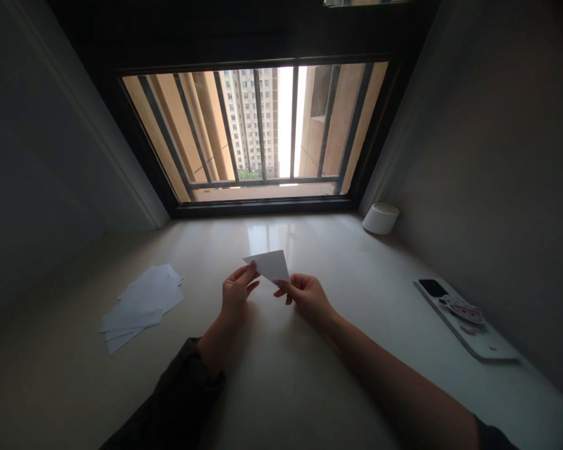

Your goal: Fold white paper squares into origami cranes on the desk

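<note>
Between my two hands a small white folded paper [271, 265], roughly triangular, is held up above the pale sill. Its left corner is pinched in the fingers of my left hand [237, 289]. My right hand [306, 292] grips the lower right corner between thumb and fingers. Off to the left of my left hand lies a loose, overlapping pile of white paper sheets [143, 303]. Neither hand touches that pile.
The pale sill [272, 375] runs up to a dark-framed, barred window [263, 208]. A white roll, apparently tape [380, 220], stands at the back right corner. Along the right wall lies a white phone [490, 340] with a decorated grip on its back.
</note>
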The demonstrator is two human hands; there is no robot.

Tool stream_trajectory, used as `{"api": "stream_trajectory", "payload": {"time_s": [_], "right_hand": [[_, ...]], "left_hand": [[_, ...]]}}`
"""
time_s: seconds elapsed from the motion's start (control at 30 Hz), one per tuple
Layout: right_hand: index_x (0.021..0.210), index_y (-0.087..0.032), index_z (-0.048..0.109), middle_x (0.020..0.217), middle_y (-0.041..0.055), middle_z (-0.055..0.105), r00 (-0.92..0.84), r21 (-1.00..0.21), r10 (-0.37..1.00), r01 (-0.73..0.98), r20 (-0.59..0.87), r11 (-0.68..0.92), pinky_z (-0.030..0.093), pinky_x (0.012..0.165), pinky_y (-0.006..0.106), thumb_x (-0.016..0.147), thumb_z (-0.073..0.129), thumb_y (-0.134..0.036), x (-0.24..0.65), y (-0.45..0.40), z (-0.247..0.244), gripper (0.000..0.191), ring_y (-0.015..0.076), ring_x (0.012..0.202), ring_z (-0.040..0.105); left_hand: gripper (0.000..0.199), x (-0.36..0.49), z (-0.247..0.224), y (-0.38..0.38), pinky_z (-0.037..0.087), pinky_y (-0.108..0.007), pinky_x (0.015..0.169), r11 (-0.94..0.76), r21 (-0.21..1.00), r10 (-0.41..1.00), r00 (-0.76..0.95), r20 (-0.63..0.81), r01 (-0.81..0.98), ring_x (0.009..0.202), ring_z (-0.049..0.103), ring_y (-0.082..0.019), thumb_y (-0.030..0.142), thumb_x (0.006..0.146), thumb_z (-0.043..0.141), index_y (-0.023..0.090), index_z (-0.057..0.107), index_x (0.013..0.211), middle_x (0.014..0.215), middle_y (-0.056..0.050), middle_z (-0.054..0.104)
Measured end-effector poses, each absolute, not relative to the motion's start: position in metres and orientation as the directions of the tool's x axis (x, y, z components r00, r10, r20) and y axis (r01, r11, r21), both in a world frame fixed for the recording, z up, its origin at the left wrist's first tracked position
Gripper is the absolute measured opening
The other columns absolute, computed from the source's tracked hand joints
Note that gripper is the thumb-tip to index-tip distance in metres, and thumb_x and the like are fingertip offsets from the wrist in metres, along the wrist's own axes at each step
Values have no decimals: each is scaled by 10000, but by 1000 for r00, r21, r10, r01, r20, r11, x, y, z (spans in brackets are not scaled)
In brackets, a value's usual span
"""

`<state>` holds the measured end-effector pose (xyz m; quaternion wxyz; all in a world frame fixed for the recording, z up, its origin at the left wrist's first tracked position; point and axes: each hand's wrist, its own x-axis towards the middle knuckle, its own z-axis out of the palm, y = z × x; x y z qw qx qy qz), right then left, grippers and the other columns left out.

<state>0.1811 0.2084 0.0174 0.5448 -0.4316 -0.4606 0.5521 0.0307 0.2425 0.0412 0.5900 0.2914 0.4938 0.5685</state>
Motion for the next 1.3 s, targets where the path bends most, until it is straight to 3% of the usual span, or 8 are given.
{"api": "stream_trajectory", "payload": {"time_s": [0.4,0.67,1.3], "right_hand": [[614,-169,617,633,51,700,-50,-981,999,-195,15,5,403,493,247,656,709,-476,181,207,17,324,114,478,531],[592,-166,597,615,44,694,-57,-984,998,-179,9,-1,388,486,236,671,701,-469,183,204,21,329,102,458,514],[643,-170,660,603,48,680,58,-988,998,-151,38,46,356,467,240,669,698,-489,199,218,10,322,110,473,492]], "left_hand": [[353,29,30,247,445,-234,625,64,922,965,-212,-154,-382,682,527,-114,450,595,746,147,587,680,690,-1,552],[290,29,31,244,382,-197,521,-274,957,935,-256,243,-91,567,470,-97,390,805,555,180,468,625,582,27,495],[315,25,33,245,342,-198,465,-200,976,959,-223,177,-85,460,422,-86,426,757,601,165,580,581,456,41,444]]}}
